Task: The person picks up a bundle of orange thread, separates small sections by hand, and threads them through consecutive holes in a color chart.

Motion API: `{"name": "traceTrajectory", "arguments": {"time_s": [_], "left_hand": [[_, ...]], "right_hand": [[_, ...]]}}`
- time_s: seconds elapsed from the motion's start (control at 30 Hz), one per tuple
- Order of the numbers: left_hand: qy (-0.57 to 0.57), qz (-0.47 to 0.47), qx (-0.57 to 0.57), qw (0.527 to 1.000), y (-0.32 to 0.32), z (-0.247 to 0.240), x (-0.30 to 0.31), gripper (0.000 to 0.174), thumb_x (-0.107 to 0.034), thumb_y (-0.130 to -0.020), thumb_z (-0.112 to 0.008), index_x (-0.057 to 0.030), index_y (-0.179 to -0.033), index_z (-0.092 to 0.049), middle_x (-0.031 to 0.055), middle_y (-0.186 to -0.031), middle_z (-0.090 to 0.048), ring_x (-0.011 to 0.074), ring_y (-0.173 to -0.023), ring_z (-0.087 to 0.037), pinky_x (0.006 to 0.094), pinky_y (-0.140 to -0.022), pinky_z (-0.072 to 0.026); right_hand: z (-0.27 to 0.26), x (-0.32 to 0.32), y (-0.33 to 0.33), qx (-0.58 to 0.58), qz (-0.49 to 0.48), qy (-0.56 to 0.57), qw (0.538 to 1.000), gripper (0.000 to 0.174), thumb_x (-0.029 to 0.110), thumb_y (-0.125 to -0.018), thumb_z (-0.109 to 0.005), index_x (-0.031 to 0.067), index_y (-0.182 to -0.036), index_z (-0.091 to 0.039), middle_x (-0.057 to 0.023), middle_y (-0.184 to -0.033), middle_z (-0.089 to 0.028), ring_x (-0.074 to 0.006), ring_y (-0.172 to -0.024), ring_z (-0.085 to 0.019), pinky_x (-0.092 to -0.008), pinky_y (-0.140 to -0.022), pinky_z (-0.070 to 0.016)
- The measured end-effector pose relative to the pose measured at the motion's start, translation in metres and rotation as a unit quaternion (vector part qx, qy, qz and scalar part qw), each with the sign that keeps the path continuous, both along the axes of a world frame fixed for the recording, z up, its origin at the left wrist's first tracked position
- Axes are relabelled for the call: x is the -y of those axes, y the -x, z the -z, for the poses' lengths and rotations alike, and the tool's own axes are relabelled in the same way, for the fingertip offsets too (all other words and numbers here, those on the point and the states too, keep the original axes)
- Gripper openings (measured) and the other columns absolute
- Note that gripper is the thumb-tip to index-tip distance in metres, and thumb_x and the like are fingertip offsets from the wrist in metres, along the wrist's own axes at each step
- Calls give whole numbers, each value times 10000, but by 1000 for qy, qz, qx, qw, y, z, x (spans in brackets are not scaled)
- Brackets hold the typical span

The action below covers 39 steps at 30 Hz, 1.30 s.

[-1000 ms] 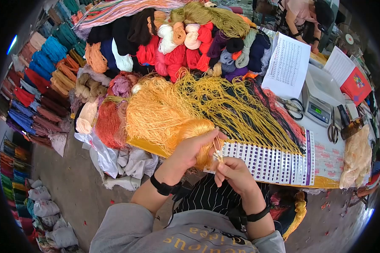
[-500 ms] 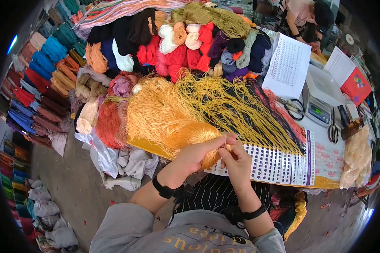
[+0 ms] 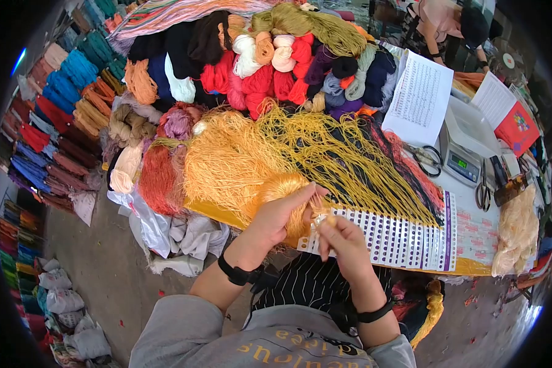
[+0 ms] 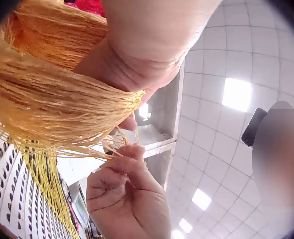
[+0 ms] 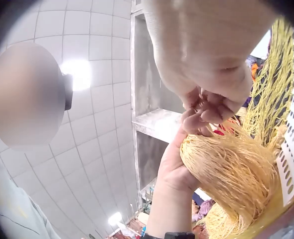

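A thick skein of golden-orange thread (image 3: 227, 162) spreads over the left part of the table. My left hand (image 3: 273, 219) grips its near end, fingers wrapped around the bundle. Just to the right, my right hand (image 3: 346, 242) pinches a few strands from that end between thumb and fingertips. In the left wrist view, thin strands run from the skein (image 4: 52, 102) to the right hand's fingertips (image 4: 129, 151). The right wrist view shows the skein (image 5: 231, 169) hanging from the left hand (image 5: 174, 172). White cards with punched holes (image 3: 405, 245) lie beside my right hand.
Yellow thread (image 3: 349, 162) fans back from the cards over black strands. Behind are piled yarn skeins (image 3: 257, 86). To the right lie printed sheets (image 3: 418, 98), a digital scale (image 3: 462, 162), scissors (image 3: 483, 195) and pale thread (image 3: 514, 236). Another person (image 3: 438, 27) stands at the far right.
My right hand went up to the left fingers at the skein's end, then drew back down toward me with strands in its fingertips. My left hand keeps its grip, tilting slightly.
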<state>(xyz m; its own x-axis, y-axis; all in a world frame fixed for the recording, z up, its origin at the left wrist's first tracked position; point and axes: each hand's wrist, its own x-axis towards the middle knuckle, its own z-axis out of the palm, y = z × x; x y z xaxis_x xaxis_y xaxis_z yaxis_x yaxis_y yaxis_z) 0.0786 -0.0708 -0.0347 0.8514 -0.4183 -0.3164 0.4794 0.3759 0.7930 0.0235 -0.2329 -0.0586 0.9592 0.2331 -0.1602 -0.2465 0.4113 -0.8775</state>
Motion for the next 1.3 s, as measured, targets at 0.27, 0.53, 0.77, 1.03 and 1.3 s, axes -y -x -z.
{"name": "traceTrajectory", "arguments": {"time_s": [0.27, 0.53, 0.77, 1.03, 1.3], "left_hand": [[16, 24, 31, 999, 1, 1, -8, 352, -342, -937, -473, -26, -977, -622, 15, -786, -562, 98, -701, -522, 213, -646, -428], [79, 50, 18, 995, 9, 1, 8, 348, -269, -952, -422, 8, -1105, -567, 113, -1247, -492, 184, -984, -566, 298, -776, -486], [74, 67, -2, 995, 9, 4, 6, 351, -264, -952, -422, 2, -1145, -545, 108, -1239, -499, 184, -978, -569, 314, -742, -495], [63, -5, -31, 998, 7, -6, 4, 362, -301, -943, -459, -12, -1140, -548, 87, -987, -606, 141, -860, -589, 268, -727, -481], [68, -20, -45, 996, 6, -4, -2, 335, -280, -923, -502, -19, -1125, -560, 78, -944, -614, 142, -835, -596, 277, -736, -490]], "right_hand": [[3, 7, -8, -37, 188, -273, 943, 197, 190, -919, -527, 7, -885, -591, -21, -644, -540, -92, -556, -488, -221, -532, -393], [0, -18, -9, 90, 131, 98, 982, 161, 95, -883, -577, -6, -1007, -593, -10, -829, -557, -67, -568, -514, -193, -508, -405], [5, -18, -9, 70, 113, 57, 989, 128, 62, -882, -568, -14, -986, -567, -19, -835, -546, -58, -570, -507, -186, -514, -413], [-4, -16, -3, 61, 113, 8, 992, 172, 164, -939, -485, 0, -960, -528, -45, -759, -584, -97, -609, -558, -220, -581, -439], [3, -12, -1, 40, 114, -30, 992, 179, 182, -949, -463, 9, -951, -509, -42, -670, -562, -107, -581, -547, -224, -567, -437]]}}
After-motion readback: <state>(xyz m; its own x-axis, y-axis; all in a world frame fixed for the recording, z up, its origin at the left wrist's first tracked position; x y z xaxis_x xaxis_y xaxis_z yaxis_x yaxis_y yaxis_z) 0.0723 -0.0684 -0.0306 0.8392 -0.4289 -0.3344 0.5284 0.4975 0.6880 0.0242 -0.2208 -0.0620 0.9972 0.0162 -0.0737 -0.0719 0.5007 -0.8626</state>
